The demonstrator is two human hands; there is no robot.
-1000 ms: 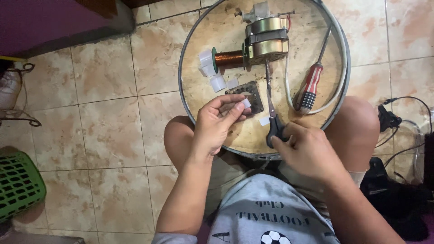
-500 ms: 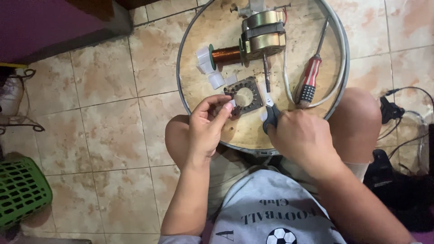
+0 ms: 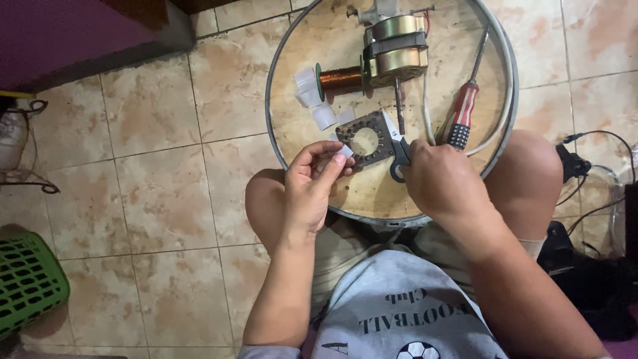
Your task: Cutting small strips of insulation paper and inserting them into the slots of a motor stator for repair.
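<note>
Nearest the camera, the person sits on the tiled floor [image 3: 146,199] with bare knees up, a grey printed shirt [image 3: 399,312] at the bottom edge. Just beyond the knees, the left hand [image 3: 309,189] has its thumb and fingertips pinched together on a small white piece [image 3: 344,151], seemingly paper or plastic, held just over the near left edge of a square metal stator plate [image 3: 364,139] with a round hole and a ring of small holes. The right hand [image 3: 442,179] is closed around the dark handles of a pair of scissors [image 3: 397,143]; the blades point up and left toward the white piece, ending just beside the stator plate's right edge. Whether the blades are apart cannot be told.

The plate lies on a round tan tray with a metal rim [image 3: 279,80], which rests against the knees. Further in on the tray lie a few loose white plastic pieces [image 3: 314,96], a spool of copper wire [image 3: 339,78], and a brass-coloured fan motor [image 3: 397,48] with its shaft pointing toward the plate. To the right lies a red-handled screwdriver [image 3: 464,116], alongside a white cable [image 3: 498,113].

Well to the left stands a green plastic basket [image 3: 26,282]; black cables [image 3: 591,166] lie at the right.
</note>
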